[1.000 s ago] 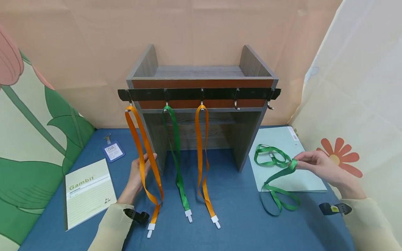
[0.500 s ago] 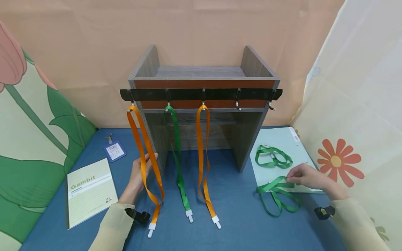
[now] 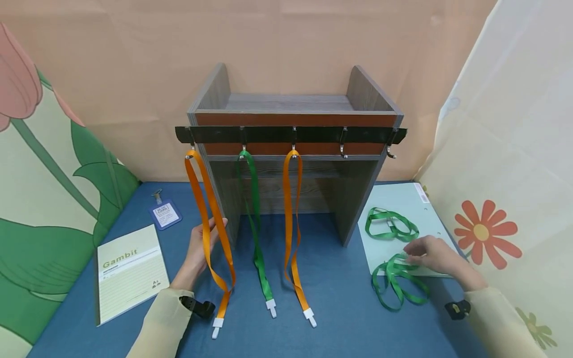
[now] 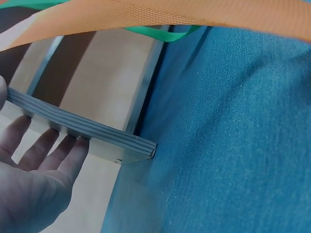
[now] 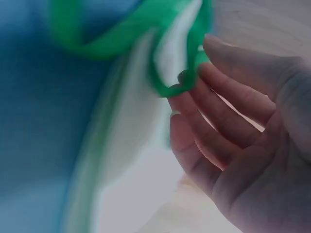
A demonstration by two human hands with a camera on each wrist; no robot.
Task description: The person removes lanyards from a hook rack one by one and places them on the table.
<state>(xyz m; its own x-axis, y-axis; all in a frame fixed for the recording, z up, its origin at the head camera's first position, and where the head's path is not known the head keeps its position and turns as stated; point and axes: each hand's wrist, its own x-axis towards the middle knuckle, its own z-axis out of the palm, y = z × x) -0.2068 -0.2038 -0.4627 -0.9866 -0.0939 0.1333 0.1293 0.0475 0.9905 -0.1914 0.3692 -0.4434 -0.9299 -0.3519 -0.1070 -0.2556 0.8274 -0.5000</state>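
Note:
My left hand point(image 3: 201, 246) grips the left side panel of a grey wooden desktop shelf point(image 4: 82, 124). Its fingers lie along the panel's outer face, and part of the thumb shows at the striped front edge. An orange lanyard point(image 3: 203, 199) hangs in front of this hand. On the right, my right hand point(image 3: 431, 256) is held over a loose green lanyard point(image 3: 394, 278), its fingers relaxed and thumb apart. In the right wrist view, a loop of the green lanyard point(image 5: 170, 92) touches or nearly touches the fingertips. Another green lanyard point(image 3: 391, 223) lies coiled just beyond.
A black hook rail point(image 3: 273, 134) runs across the shelf front. From its hooks also hang a green lanyard point(image 3: 256, 228) and a second orange lanyard point(image 3: 286, 214). A notepad point(image 3: 132, 273), a blue badge holder point(image 3: 166, 215) and a pale folder point(image 3: 407, 196) lie on the table.
My right hand has lowered the green lanyard, moved slightly left and toward me, and let it go. The lanyard has settled near the folder's front edge. The left hand keeps its place.

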